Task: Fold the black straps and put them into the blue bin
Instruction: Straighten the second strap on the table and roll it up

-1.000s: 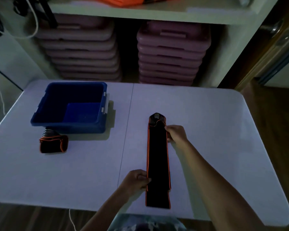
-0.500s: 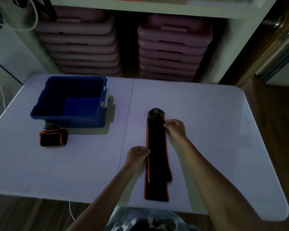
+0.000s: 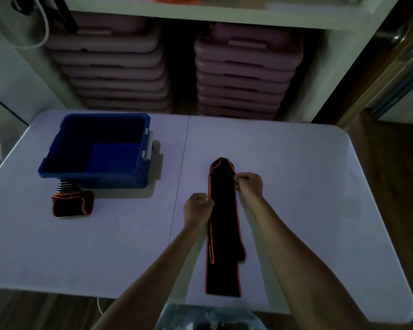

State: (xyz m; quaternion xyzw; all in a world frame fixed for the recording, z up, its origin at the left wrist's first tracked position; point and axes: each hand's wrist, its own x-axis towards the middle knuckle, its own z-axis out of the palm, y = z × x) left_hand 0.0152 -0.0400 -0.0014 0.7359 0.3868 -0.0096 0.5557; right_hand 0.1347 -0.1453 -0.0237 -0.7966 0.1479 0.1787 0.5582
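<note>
We see a black strap (image 3: 223,225) edged in orange on the pale lilac table (image 3: 296,186); at ten o'clock a deep blue bin (image 3: 93,173), a folded black-and-orange strap (image 3: 72,206) white-striped at its tip; at twelve, mauve stacked trays (image 3: 246,75).

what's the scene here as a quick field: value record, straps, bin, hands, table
long strap: black with orange edging, lying lengthwise on the table, partly doubled over
folded strap: on the table just in front of the blue bin, outside it
blue bin: open, no strap visible inside
left hand: pinching the long strap's left edge
right hand: pinching its right edge near the far end
table: white, seam down the middle
lighting: dim
</note>
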